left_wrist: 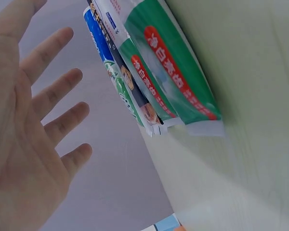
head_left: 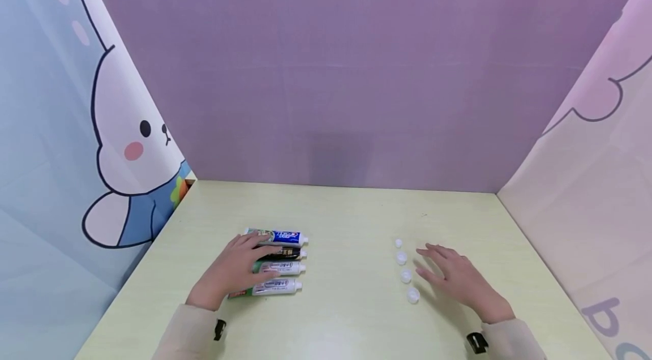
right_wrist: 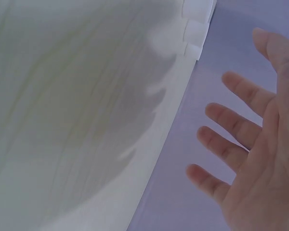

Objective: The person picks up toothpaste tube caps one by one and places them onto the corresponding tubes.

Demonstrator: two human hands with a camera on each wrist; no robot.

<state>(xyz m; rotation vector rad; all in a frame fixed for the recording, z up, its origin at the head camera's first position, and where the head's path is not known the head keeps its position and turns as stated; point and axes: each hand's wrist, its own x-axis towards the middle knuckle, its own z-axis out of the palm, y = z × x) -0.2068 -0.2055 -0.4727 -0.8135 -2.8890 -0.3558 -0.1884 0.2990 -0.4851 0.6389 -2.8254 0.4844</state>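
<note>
Several toothpaste tubes lie side by side on the left of the table, necks to the right: a blue one point(head_left: 286, 236) at the back, a black one point(head_left: 291, 253), then two white-and-green ones point(head_left: 287, 268) point(left_wrist: 176, 62). My left hand point(head_left: 238, 266) hovers over them with fingers spread; in the left wrist view a gap shows between palm and tubes. A column of several white caps point(head_left: 406, 276) stands to the right. Just right of the caps, my right hand point(head_left: 458, 276) is held above the table, fingers spread and holding nothing.
The pale table point(head_left: 346, 315) meets a purple backdrop point(head_left: 356, 77) at its far edge. A blue cloth with a cartoon rabbit point(head_left: 137, 139) hangs on the left. On the right hangs a pale cloth point(head_left: 601, 196).
</note>
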